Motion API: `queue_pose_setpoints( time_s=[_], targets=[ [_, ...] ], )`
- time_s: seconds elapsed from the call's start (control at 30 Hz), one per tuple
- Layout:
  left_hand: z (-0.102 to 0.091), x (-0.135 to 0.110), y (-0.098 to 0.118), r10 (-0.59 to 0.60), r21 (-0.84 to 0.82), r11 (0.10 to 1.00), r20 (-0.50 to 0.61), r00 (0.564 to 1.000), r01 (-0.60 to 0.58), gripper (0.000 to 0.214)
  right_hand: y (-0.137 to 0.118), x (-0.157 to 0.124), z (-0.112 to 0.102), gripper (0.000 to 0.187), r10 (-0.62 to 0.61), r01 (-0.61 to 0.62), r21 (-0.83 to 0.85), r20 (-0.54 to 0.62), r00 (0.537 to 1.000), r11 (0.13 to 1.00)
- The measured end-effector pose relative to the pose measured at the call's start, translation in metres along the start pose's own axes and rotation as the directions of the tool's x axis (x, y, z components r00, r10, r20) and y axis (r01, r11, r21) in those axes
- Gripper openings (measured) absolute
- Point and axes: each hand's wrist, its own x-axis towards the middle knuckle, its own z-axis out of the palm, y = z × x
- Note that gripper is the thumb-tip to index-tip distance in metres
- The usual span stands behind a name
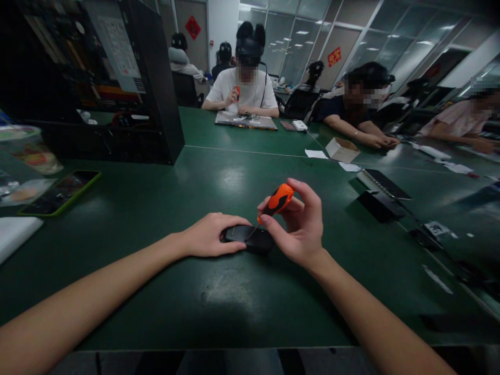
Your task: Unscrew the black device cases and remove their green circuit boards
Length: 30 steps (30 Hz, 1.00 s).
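A small black device with a rounded casing (260,240) lies on the green table (175,307); its exact kind I cannot make out. My left hand (213,235) grips its left end, thumb on the near side and fingers over the far side. Between the thumb and fingers of my right hand (302,226) is an orange and black screwdriver (278,200), tilted, with the handle up and to the right. Its thin shaft slopes down to the top of the casing, close to my left thumb. Whether the tip sits in a screw is too small to tell.
A black open-sided cabinet (172,104) stands at the back left. Nearer are a phone with a green edge (62,192) and a plastic cup (33,151). To the right lie a cardboard box (342,150) and a dark tablet-like device (386,184). A co-worker (244,86) sits opposite.
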Motion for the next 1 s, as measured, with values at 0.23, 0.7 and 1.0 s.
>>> queue_pose_setpoints(
  time_s=[0.23, 0.7, 1.0],
  targets=[
    [-0.001, 0.001, 0.001, -0.009, -0.005, 1.0, 0.019, 1.0, 0.009, 0.046, -0.008, 0.004, -0.003, 0.07, -0.036, 0.035, 0.013, 0.083, 0.996, 0.999],
    [-0.002, 0.002, 0.003, -0.007, 0.034, 0.999, 0.009, 1.0, 0.007, 0.045, -0.01, 0.009, -0.011, 0.065, -0.059, 0.061, -0.088, 0.025, 0.998, 0.994],
    [-0.003, 0.002, 0.003, -0.005, 0.026, 1.0, 0.014, 1.0, 0.005, 0.044, -0.008, 0.008, -0.012, 0.061, 0.033, -0.035, -0.134, -0.017, 0.999, 0.99]
  ],
)
